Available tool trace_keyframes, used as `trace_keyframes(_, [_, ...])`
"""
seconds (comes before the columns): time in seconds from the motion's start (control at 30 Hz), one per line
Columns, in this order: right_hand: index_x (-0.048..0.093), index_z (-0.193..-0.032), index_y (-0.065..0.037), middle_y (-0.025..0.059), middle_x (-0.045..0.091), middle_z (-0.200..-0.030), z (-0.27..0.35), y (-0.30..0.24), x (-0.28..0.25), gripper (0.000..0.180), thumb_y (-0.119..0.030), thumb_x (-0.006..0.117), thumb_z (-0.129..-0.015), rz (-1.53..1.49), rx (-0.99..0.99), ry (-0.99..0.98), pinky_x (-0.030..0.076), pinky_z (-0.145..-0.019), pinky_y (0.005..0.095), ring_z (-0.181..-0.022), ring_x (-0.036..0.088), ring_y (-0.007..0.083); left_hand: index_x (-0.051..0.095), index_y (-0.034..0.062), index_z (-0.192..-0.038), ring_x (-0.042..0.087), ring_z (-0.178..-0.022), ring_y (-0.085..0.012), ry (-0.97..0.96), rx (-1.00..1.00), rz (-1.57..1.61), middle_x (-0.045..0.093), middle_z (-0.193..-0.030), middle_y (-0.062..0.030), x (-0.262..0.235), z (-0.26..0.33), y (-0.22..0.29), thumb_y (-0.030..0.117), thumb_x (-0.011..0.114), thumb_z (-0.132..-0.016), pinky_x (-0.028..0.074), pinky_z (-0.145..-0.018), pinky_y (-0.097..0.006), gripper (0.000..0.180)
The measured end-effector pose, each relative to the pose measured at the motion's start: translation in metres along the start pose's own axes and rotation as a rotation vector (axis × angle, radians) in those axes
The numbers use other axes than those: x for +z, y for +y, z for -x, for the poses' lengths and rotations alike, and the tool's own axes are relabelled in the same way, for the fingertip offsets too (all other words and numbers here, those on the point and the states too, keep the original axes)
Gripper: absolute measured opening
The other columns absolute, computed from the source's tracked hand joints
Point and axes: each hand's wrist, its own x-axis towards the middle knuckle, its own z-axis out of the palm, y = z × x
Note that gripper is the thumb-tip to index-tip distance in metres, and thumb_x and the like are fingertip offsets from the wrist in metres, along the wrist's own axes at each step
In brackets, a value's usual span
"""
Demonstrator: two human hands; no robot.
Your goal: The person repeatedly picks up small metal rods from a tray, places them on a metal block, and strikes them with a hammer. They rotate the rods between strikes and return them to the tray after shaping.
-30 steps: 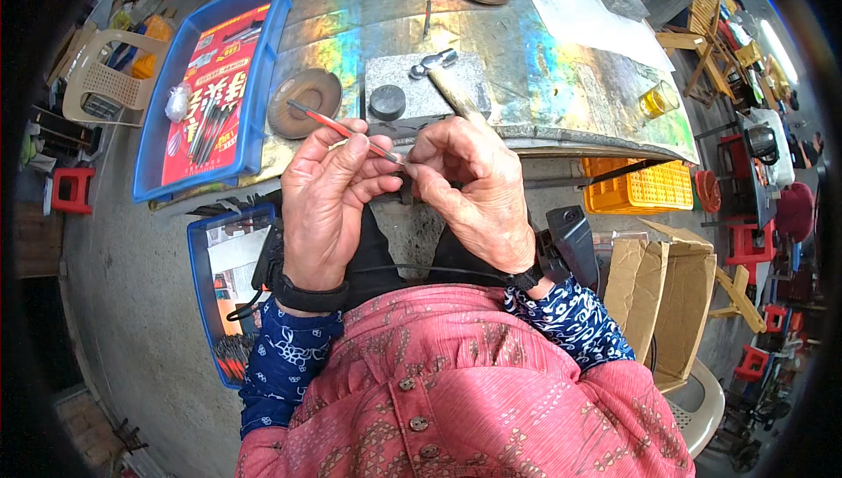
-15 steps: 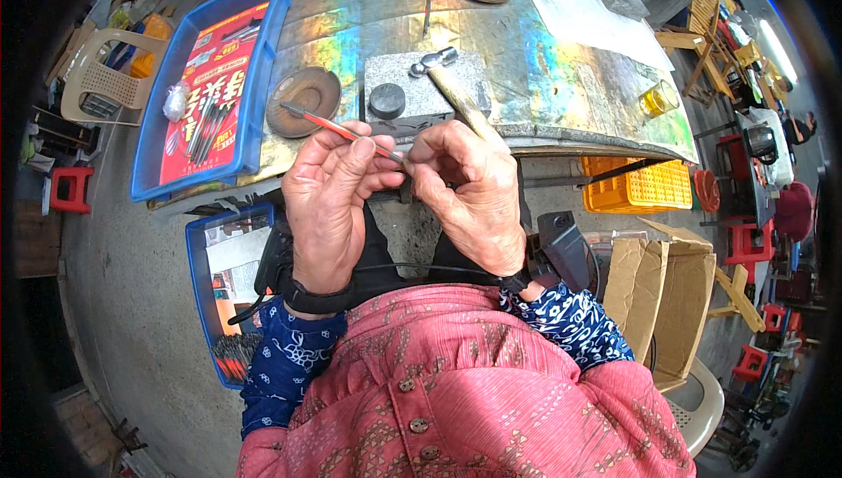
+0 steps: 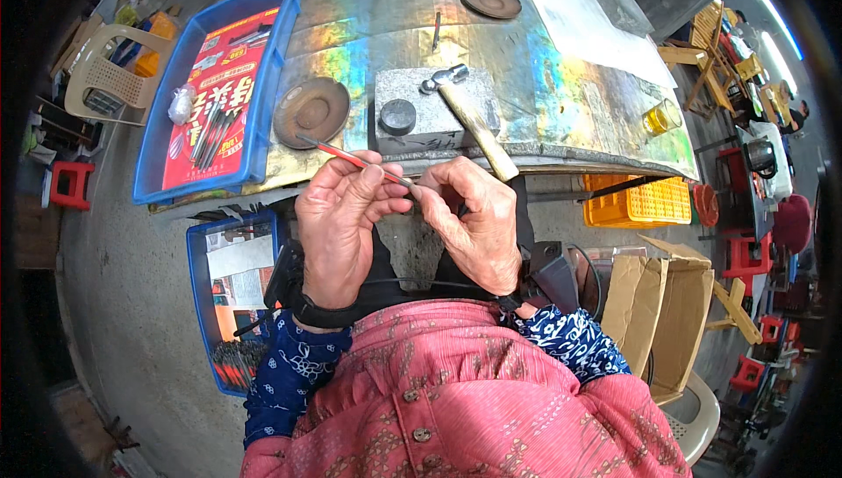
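Note:
Between both hands, above my lap at the table's near edge, is a slim pen-like tool (image 3: 349, 159) with a red shaft and dark ends. My left hand (image 3: 338, 237) pinches the shaft between thumb and fingers, its thin point aimed to the far left. At the other end, the thumb and fingertips of my right hand (image 3: 481, 228) close on the dark tip and partly hide it. Beyond the hands a speckled stone block (image 3: 405, 83) lies on the table. It carries a round black disc (image 3: 397, 116) and a hammer (image 3: 469, 118) whose wooden handle points toward me.
Brown round dishes (image 3: 291, 127) (image 3: 491, 1) and a short dark rod (image 3: 437, 31) lie on the table. A blue tray (image 3: 151, 162) holds slim tools; another blue bin (image 3: 201, 276) sits lower left. Right are a glass (image 3: 662, 117), yellow crate (image 3: 640, 206) and cardboard box (image 3: 636, 298).
The view has shifted slightly, so the table's things sit lower and further right. Both hands, still on the tool, have come a little nearer to me, and the hammer handle's end now shows.

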Motion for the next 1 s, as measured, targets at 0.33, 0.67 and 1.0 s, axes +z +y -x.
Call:
trace_keyframes(0.33, [0.059, -0.090, 0.000, 0.0160, 0.060, -0.078, -0.010, 0.009, 0.008, 0.013, -0.001, 0.068, -0.080, 0.064, 0.012, 0.004, 0.049, -0.061, 0.0364, -0.070, 0.062, 0.0328, 0.056, -0.0002, -0.107, 0.068, -0.077, -0.0188, 0.054, 0.057, -0.072, 0.068, -0.095, -0.0147, 0.002, -0.012, -0.005, 0.008, 0.059, -0.094, 0.059, -0.068, -0.029, 0.016])
trace_keyframes(0.67, [0.063, -0.088, -0.002, 0.0112, 0.061, -0.077, -0.025, 0.017, -0.010, 0.015, -0.004, 0.073, -0.078, 0.341, -0.156, 0.036, 0.048, -0.063, 0.0345, -0.069, 0.060, 0.0277, 0.054, 0.0010, -0.112, 0.068, -0.079, -0.0182, -0.001, 0.102, -0.155, 0.067, -0.093, -0.0135, -0.006, -0.043, 0.003, 0.007, 0.055, -0.096, 0.060, -0.067, -0.030, 0.017])
trace_keyframes(1.0, [0.063, -0.097, -0.005, 0.0129, 0.057, -0.094, -0.023, 0.036, -0.041, 0.023, -0.012, 0.072, -0.077, 0.676, -0.083, 0.040, 0.047, -0.075, 0.0410, -0.088, 0.054, 0.0326, 0.058, -0.0031, -0.103, 0.065, -0.072, -0.0125, -0.002, 0.336, -0.569, 0.067, -0.084, -0.0091, -0.006, -0.080, -0.002, 0.002, 0.058, -0.094, 0.056, -0.063, -0.024, 0.010])
